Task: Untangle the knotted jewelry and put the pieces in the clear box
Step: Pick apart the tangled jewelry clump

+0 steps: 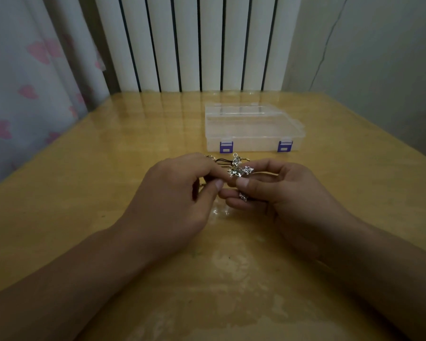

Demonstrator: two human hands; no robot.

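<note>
Now | both hands, left hand (175, 193) and right hand (280, 190), pinch jewelry (239, 169) between them | knot seemingly unpicked | box (253, 127) straight ahead, lid closed, right hand nearer

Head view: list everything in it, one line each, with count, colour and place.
knotted jewelry: one tangle, silver charms on black cord, held above the table between both hands
clear box: one, clear plastic with two purple latches, lid closed, on the table just beyond the hands
table: one, glossy yellow wood, filling the lower view
radiator: one, white vertical panels, against the wall behind the table
curtain: one, pale with pink hearts, at the left
wall: pale grey, at the right
left hand: one, pinching the left end of the tangle
right hand: one, pinching the charms from the right
</note>
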